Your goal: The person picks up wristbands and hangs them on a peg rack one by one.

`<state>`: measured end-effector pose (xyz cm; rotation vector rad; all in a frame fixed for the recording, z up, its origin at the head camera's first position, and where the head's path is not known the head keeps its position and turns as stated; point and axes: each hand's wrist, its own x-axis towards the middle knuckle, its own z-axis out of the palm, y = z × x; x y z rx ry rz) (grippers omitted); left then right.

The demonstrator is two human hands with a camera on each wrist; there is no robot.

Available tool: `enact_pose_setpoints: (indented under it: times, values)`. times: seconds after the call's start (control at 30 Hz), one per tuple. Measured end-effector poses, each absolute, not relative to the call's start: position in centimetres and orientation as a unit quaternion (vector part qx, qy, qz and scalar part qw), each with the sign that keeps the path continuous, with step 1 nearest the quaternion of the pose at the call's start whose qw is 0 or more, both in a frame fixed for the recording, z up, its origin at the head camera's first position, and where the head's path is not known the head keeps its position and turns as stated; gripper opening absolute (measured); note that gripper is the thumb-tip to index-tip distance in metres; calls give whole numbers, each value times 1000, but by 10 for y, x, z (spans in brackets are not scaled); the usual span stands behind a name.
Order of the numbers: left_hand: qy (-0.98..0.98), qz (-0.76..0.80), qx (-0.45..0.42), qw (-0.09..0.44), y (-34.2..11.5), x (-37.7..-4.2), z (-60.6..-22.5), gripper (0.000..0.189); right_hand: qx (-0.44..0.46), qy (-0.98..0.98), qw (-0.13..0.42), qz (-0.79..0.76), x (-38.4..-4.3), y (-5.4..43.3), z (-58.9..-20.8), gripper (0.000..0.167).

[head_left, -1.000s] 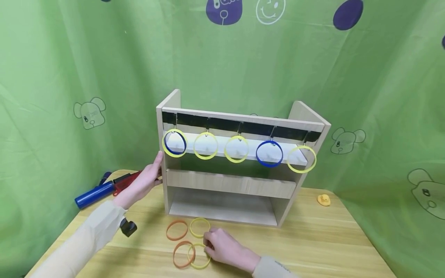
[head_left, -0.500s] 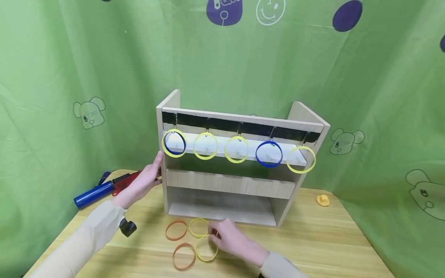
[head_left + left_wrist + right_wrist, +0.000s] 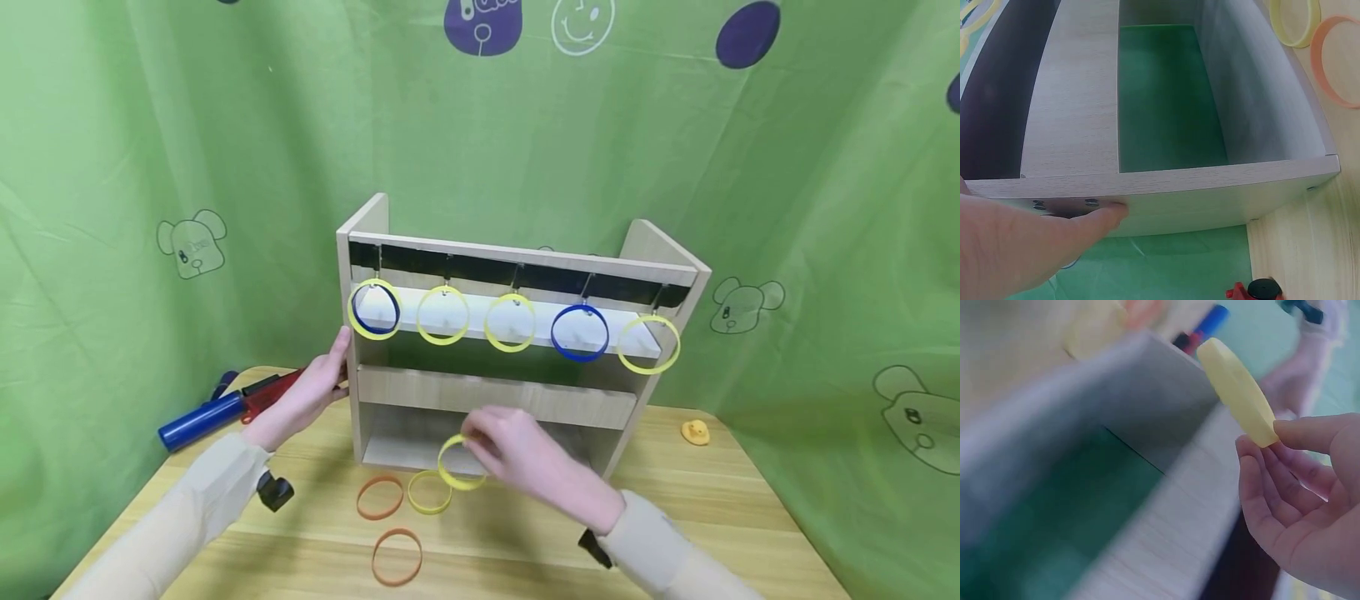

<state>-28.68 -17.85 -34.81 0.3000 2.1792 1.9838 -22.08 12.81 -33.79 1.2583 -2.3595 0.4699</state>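
My right hand pinches a yellow ring between thumb and fingertips, lifted in front of the shelf's lower opening. In the right wrist view that yellow ring is seen nearly edge-on. My left hand rests against the outer left side of the wooden shelf; in the left wrist view its straight thumb touches the side panel, and the other fingers are mostly hidden. On the table lie a yellow ring and two orange rings, one nearer the shelf and one in front.
Metal hooks on the shelf's black strip carry several yellow rings and blue rings; the leftmost hook bears both colours. Behind my left arm lies a blue and red object. A small yellow duck sits right. Green curtain surrounds the table.
My right hand has drawn one yellow ring away from the front orange ring, then raised it off the table toward the shelf. The left hand has stayed at the shelf's side.
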Motion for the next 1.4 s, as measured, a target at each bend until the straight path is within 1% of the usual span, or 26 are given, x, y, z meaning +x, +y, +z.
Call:
enact_pose_setpoints:
  times: [0.17,0.23,0.37,0.53,0.77,1.07,1.4]
  values:
    - [737,662,101,91,-178,-287,-348,88,485,-808,296,159,-223,127,-285,10]
    - [738,661,102,89,-179,-287,-349,88,483,-802,316,156,-223,126,-265,9]
    - [737,662,103,90,-179,-288,-350,88,483,-790,337,169,-224,121,-230,8]
    - [736,663,102,90,-179,-288,-349,88,490,-774,352,190,-231,112,-202,8]
    - [735,664,103,93,-178,-287,-348,88,462,-794,350,185,-245,100,-188,4]
    - [733,665,109,91,-178,-288,-348,88,439,-808,345,187,-263,92,-188,6]
    - [729,670,108,90,-179,-288,-349,87,398,-850,315,139,-263,92,-194,8]
